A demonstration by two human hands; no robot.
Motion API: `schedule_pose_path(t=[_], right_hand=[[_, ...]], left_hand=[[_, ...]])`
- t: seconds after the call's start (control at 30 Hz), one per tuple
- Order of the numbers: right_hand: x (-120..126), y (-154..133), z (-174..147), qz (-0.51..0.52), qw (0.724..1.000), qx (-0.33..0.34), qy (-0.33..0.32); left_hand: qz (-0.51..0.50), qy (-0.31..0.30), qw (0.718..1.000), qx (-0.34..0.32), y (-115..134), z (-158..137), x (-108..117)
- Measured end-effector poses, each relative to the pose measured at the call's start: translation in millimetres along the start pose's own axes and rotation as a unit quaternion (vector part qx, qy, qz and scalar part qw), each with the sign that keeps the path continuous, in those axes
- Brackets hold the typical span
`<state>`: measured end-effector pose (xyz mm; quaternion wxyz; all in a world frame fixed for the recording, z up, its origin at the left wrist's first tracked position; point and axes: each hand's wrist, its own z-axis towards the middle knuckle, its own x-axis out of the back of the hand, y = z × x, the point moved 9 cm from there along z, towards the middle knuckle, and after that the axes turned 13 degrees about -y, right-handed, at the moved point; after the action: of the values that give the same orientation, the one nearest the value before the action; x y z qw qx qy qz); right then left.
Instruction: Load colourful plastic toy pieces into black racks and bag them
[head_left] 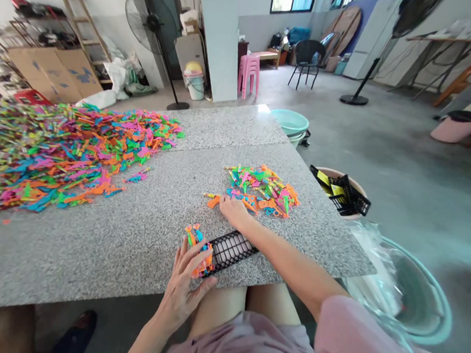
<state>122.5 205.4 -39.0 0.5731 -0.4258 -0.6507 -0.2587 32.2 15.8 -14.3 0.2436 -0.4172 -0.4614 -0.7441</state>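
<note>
My left hand [185, 276] grips the left end of a narrow black plastic mesh basket [233, 249], thumb on the near side and fingers over the far side. Small bright plastic toy pieces [198, 236] stand packed in that end; the rest of the basket shows its bare mesh. My right hand [234, 210] reaches across the basket to the near left edge of a small pile of toy pieces [265, 186]. Its fingers are closed on an orange toy piece [213, 201], its fingertips partly hidden.
A big heap of similar pieces [81, 152] covers the left of the granite table [150, 257]. Off the right edge stand a tub with black baskets [347, 194], a green basin [422, 303] with plastic bags, and a turquoise basin [290, 121]. A person's foot shows at lower left.
</note>
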Motion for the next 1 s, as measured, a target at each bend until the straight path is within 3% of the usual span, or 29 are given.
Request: schedule_pose_path(t=[0.07,0.13,0.23,0.3,0.4,0.5,0.57,0.63,0.73,0.9,1.0], right_hand=[[7,-10,-8,0.028,0.998,0.038,0.034],[15,-3,-30,0.12,0.985,0.066,0.1],[7,44,-71,0.311,0.935,0.025,0.168],[-8,76,-96,0.358,0.917,-0.031,0.173],[-19,101,-124,0.295,0.938,-0.089,0.16],[-21,105,-133,0.181,0.971,-0.116,0.1],[-21,103,-134,0.131,0.979,-0.142,0.062],[-20,96,-131,0.144,0.976,-0.152,0.06],[-25,59,-111,0.272,0.957,-0.073,0.073],[-57,-23,-58,0.495,0.864,0.085,-0.024],[-60,-44,-38,0.479,0.867,0.131,-0.03]], left_hand=[[0.025,0.004,1.0,-0.01,1,-1,5],[0.043,0.01,0.999,-0.016,0,0,9],[0.05,0.032,0.998,-0.03,-1,3,15],[0.043,0.062,0.996,-0.041,-2,5,18],[0.032,0.099,0.994,-0.043,-4,8,20],[0.023,0.11,0.993,-0.04,-4,8,20],[0.016,0.106,0.994,-0.037,-3,7,20],[0.012,0.096,0.995,-0.026,-3,6,20],[0.009,0.081,0.997,-0.014,-1,7,21],[0.018,0.063,0.997,-0.027,1,8,23],[0.023,0.058,0.998,-0.03,-1,5,22]])
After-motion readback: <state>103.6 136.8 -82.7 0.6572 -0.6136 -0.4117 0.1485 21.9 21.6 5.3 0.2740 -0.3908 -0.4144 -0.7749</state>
